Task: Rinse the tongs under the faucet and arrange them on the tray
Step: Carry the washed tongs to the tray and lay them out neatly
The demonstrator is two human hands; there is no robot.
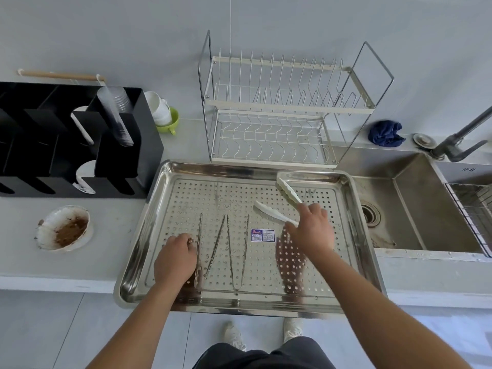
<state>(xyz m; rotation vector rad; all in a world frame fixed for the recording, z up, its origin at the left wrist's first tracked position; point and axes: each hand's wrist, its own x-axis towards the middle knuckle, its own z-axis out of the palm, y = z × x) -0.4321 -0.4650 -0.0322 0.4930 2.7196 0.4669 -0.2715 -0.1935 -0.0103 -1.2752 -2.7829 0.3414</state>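
The right grip [311, 230] is closed round the hinge end of the white tongs [274, 214], whose arms splay up and to its left above the tray [239, 167]. The left grip [174, 259], fingers curled, rests against one pair of metal tongs [215, 246] lying in the tray; whether it pinches them I cannot tell. A second metal pair [230, 249] lies between the grips.

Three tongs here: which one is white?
The white tongs, gripped by the right hand over the tray's right side. They are broad with scalloped edges; the two metal tongs are thin, shiny and lie flat on the tray.
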